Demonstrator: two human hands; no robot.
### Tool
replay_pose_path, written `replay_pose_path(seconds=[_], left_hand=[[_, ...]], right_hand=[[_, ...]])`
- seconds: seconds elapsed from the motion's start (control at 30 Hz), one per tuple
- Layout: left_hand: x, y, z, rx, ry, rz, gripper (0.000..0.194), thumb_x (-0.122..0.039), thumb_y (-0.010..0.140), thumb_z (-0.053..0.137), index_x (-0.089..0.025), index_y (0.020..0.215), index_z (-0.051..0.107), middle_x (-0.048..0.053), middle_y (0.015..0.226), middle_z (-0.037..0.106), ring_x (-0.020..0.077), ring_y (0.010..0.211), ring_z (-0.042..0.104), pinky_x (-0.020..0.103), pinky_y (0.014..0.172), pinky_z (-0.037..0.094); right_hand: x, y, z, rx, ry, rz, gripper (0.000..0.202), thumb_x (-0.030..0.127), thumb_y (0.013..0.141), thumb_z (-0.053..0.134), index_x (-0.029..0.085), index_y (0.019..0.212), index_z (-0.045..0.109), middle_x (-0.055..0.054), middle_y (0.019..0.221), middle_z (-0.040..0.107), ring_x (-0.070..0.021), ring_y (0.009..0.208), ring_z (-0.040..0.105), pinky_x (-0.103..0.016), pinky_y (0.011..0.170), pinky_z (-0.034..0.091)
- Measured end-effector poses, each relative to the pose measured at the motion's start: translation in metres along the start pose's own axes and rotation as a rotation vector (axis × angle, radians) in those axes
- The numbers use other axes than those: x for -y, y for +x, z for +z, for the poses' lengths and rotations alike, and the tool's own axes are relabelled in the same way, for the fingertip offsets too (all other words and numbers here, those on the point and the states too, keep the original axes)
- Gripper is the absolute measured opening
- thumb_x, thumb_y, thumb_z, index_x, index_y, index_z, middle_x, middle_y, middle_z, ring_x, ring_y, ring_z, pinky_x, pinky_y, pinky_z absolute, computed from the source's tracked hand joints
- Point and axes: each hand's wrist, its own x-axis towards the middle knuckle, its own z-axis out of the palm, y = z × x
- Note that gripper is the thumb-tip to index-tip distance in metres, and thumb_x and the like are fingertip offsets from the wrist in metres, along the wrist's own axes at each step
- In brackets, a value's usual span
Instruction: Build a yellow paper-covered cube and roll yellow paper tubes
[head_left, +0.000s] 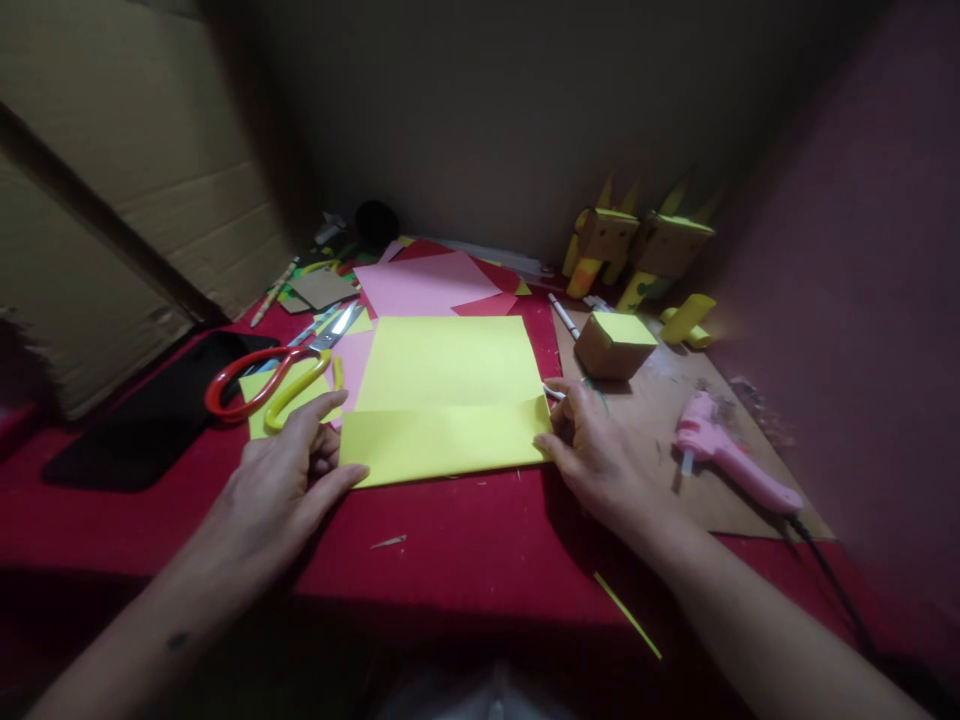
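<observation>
A sheet of yellow paper (450, 360) lies in front of me, its near edge folded up and over into a wide flap. My left hand (296, 470) grips the flap's left end, thumb on the near corner and fingers curled beside the edge. At the other end, my right hand (589, 445) pinches the flap's right edge between thumb and fingers. A thin white stick-like thing pokes out by the right fingers; its kind is hidden. Scissors (281, 385) with one red and one yellow handle rest just beyond my left hand.
Pink paper (424, 283) and red sheets lie behind. On the right are a brown box with a yellow top (615, 345), a pink glue gun (735, 460) on cardboard, and two box-headed figures (667, 245). A black flat object (165, 410) lies left; a yellow strip (628, 615) lies near.
</observation>
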Motion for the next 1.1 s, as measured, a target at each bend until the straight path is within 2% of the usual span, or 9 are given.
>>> replay_pose_path(seconds=[0.3,0.5,0.57,0.67,0.73,0.83,0.9,1.0,1.1], left_hand=[[0.001,-0.001,0.002,-0.016,0.017,0.019,0.061,-0.041,0.089,0.044,-0.005,0.138,0.043,0.006,0.087,0.059,0.0223,0.082,0.056,0.035,0.078,0.044],[0.008,-0.006,0.005,-0.054,0.066,0.047,0.052,-0.036,0.094,0.048,-0.009,0.138,0.042,0.006,0.092,0.060,0.0234,0.086,0.057,0.043,0.088,0.047],[0.012,-0.007,0.008,-0.119,0.117,0.128,0.048,-0.033,0.096,0.050,-0.009,0.137,0.042,0.009,0.099,0.060,0.0254,0.093,0.058,0.046,0.092,0.048],[0.018,-0.009,0.013,-0.240,0.228,0.339,0.037,-0.029,0.098,0.048,-0.011,0.131,0.050,0.015,0.111,0.060,0.0312,0.108,0.055,0.050,0.095,0.048],[0.020,-0.011,0.017,-0.263,0.243,0.481,0.031,-0.023,0.099,0.043,-0.015,0.126,0.056,0.016,0.122,0.060,0.0329,0.116,0.054,0.051,0.098,0.048],[0.017,-0.014,0.020,-0.116,0.248,0.615,0.042,-0.013,0.099,0.036,-0.021,0.134,0.056,0.014,0.137,0.059,0.0292,0.124,0.055,0.044,0.099,0.051],[0.012,-0.014,0.020,-0.026,0.323,0.695,0.049,-0.008,0.097,0.035,-0.023,0.139,0.054,0.013,0.136,0.061,0.0277,0.122,0.060,0.040,0.095,0.055],[0.002,-0.012,0.016,-0.006,0.446,0.780,0.051,-0.004,0.094,0.033,-0.020,0.136,0.058,0.014,0.128,0.068,0.0284,0.114,0.065,0.041,0.090,0.058],[-0.003,-0.010,0.014,-0.045,0.499,0.823,0.049,-0.004,0.093,0.033,-0.017,0.129,0.063,0.016,0.122,0.071,0.0306,0.108,0.068,0.043,0.086,0.059]], right_hand=[[-0.005,-0.003,0.003,-0.030,-0.119,-0.025,0.049,0.022,0.082,0.051,0.009,0.129,0.048,-0.010,0.086,0.058,-0.0271,0.080,0.055,-0.045,0.076,0.048],[-0.012,-0.005,0.009,-0.111,-0.171,-0.125,0.045,0.021,0.082,0.052,0.010,0.125,0.051,-0.013,0.091,0.060,-0.0302,0.086,0.059,-0.048,0.076,0.051],[-0.013,-0.006,0.010,-0.141,-0.190,-0.162,0.043,0.021,0.081,0.053,0.011,0.123,0.052,-0.014,0.093,0.061,-0.0304,0.089,0.060,-0.049,0.078,0.052],[-0.012,-0.007,0.011,-0.183,-0.221,-0.225,0.042,0.017,0.081,0.053,0.011,0.122,0.053,-0.016,0.100,0.061,-0.0304,0.092,0.060,-0.050,0.080,0.053],[-0.010,-0.007,0.010,-0.200,-0.266,-0.266,0.040,0.013,0.081,0.051,0.009,0.121,0.055,-0.019,0.106,0.059,-0.0307,0.094,0.059,-0.049,0.080,0.054],[-0.004,-0.009,0.008,-0.223,-0.422,-0.390,0.036,0.006,0.085,0.046,0.010,0.118,0.060,-0.022,0.112,0.060,-0.0321,0.099,0.057,-0.047,0.077,0.053],[0.002,-0.009,0.007,-0.194,-0.495,-0.535,0.037,0.001,0.090,0.041,0.012,0.118,0.063,-0.020,0.112,0.063,-0.0299,0.098,0.057,-0.043,0.075,0.052],[0.011,-0.010,0.005,-0.063,-0.512,-0.721,0.036,0.002,0.096,0.036,0.011,0.117,0.064,-0.015,0.101,0.069,-0.0236,0.085,0.059,-0.037,0.072,0.050],[0.022,-0.013,0.006,0.054,-0.518,-0.762,0.033,0.008,0.099,0.038,0.009,0.120,0.063,-0.015,0.102,0.071,-0.0236,0.083,0.059,-0.039,0.076,0.051]])
